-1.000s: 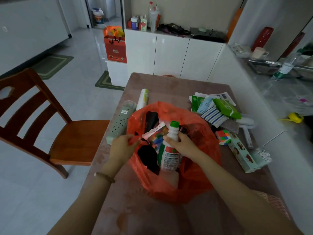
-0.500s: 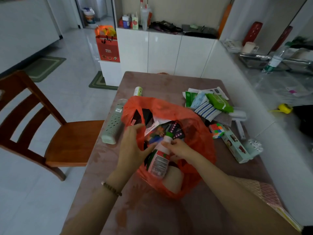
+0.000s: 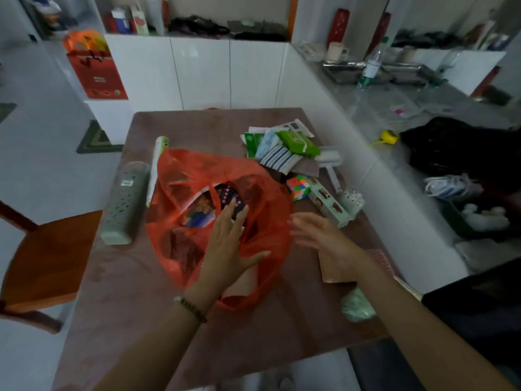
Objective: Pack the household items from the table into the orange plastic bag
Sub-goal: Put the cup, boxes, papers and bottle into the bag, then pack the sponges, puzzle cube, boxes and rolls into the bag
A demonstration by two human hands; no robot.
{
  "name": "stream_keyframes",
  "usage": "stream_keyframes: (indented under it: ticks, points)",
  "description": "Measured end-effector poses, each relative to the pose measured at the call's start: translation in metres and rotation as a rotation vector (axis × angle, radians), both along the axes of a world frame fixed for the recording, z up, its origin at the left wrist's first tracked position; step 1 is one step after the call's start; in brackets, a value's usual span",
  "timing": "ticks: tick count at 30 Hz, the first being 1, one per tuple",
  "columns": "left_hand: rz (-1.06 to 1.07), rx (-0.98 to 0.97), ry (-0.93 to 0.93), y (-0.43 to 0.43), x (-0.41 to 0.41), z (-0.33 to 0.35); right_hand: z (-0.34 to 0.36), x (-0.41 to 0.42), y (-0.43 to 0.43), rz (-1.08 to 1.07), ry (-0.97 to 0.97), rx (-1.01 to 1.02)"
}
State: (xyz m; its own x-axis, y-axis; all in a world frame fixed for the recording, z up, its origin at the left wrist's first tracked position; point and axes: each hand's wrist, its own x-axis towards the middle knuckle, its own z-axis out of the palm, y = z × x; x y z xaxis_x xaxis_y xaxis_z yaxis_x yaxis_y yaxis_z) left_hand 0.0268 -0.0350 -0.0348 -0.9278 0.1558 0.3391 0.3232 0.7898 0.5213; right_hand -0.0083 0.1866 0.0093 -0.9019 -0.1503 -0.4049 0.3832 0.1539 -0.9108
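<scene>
The orange plastic bag [image 3: 183, 176] lies on the brown table [image 3: 214, 128], its mouth open with packets showing inside. My left hand [image 3: 228, 244] rests flat over the bag's mouth, fingers straight. My right hand [image 3: 324, 238] hovers just right of the bag, fingers spread, holding nothing. To the right of the bag lie a colour cube [image 3: 297, 187], a long pale green box [image 3: 327, 204], a white lint roller [image 3: 329, 162] and a pile of wipe packets [image 3: 296, 141]. On the bag's left lie a grey-green perforated case [image 3: 124, 204] and a white tube [image 3: 158, 162].
A wooden chair [image 3: 48, 255] stands at the table's left. White cabinets [image 3: 203, 71] rise behind the table and a white counter [image 3: 394, 114] runs along the right. A pinkish flat packet [image 3: 335, 269] and a pale green bundle [image 3: 358, 306] lie near my right forearm.
The green-capped bottle went down into the bag and my right hand let go and drew out to the right. My left hand left the rim and now lies flat over the opening.
</scene>
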Motion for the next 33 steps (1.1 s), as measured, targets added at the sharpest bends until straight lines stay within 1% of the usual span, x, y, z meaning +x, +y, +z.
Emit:
stream_keyframes:
  ticks: [4,6,8,10,12,14,16,17,20,21,23,24,26,28,30,31,33]
  points:
    - [-0.154,0.015,-0.083,0.067,-0.006,0.001,-0.006,0.023,0.081,-0.193,0.062,0.119]
    - [-0.248,0.001,-0.120,0.104,-0.009,-0.004,-0.017,0.040,0.124,-0.316,0.046,0.184]
    - [-0.343,-0.018,-0.280,0.136,-0.010,-0.012,-0.029,0.059,0.157,-0.392,0.014,0.286]
    - [-0.446,-0.079,-0.425,0.163,-0.011,-0.033,-0.045,0.077,0.180,-0.455,-0.028,0.418]
    - [-0.583,-0.151,-0.473,0.185,-0.007,-0.053,-0.068,0.090,0.197,-0.504,-0.071,0.452]
    - [-0.657,-0.130,-0.526,0.202,-0.003,-0.068,-0.089,0.096,0.207,-0.461,-0.093,0.478]
    - [-0.635,-0.027,-0.547,0.212,0.002,-0.062,-0.104,0.096,0.212,-0.373,-0.120,0.561]
    - [-0.613,0.035,-0.553,0.215,0.003,-0.056,-0.110,0.095,0.214,-0.308,-0.106,0.652]
    - [-0.508,0.145,-0.595,0.221,0.001,-0.055,-0.116,0.090,0.218,-0.096,-0.059,1.020]
    - [-0.441,0.191,-0.639,0.222,-0.002,-0.053,-0.118,0.089,0.222,-0.050,-0.101,1.079]
    - [-0.340,0.170,-0.655,0.223,-0.014,-0.066,-0.120,0.087,0.228,-0.015,-0.167,1.090]
    - [-0.343,0.078,-0.679,0.224,-0.021,-0.071,-0.121,0.087,0.232,-0.037,-0.188,1.046]
    - [-0.354,-0.158,-0.727,0.227,-0.033,-0.081,-0.125,0.088,0.241,-0.158,-0.230,0.847]
    - [-0.360,-0.291,-0.708,0.229,-0.043,-0.090,-0.122,0.091,0.247,-0.294,-0.223,0.663]
    - [-0.333,-0.289,-0.700,0.234,-0.046,-0.092,-0.115,0.094,0.249,-0.405,-0.121,0.565]
    - [-0.320,-0.280,-0.681,0.236,-0.045,-0.087,-0.109,0.095,0.249,-0.458,-0.027,0.534]
    - [-0.274,-0.225,-0.666,0.240,-0.040,-0.075,-0.091,0.094,0.246,-0.532,0.179,0.548]
